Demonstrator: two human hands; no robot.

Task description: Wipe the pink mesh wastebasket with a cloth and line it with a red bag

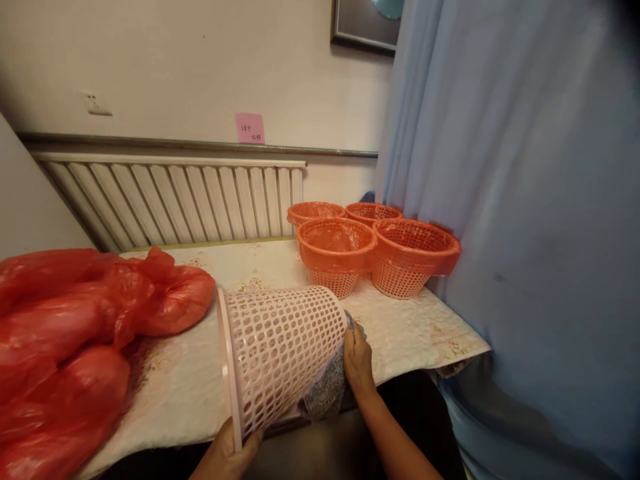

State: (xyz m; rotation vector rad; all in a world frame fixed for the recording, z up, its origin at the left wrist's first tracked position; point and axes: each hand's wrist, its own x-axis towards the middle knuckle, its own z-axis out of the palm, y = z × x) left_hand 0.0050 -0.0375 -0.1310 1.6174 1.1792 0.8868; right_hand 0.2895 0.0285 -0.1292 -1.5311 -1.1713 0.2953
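A pale pink plastic wastebasket (pixel 285 353) with a lattice wall lies on its side over the table's front edge, its mouth facing left. My left hand (pixel 233 447) grips the rim at the lower left, thumb and fingers closed round it. At the basket's base, my right hand (pixel 357 357) is closed on a grey cloth (pixel 327 387) pressed against the bottom. Part of the cloth hangs down under the basket. The fingertips of my right hand are partly hidden by the cloth and the basket.
Several wastebaskets lined with red bags (pixel 337 250) stand at the table's back right, beside a blue curtain (pixel 525 200). Full red plastic bags (pixel 60 320) cover the left side. A patterned cloth (pixel 270 257) covers the table; a radiator (pixel 190 200) is behind it.
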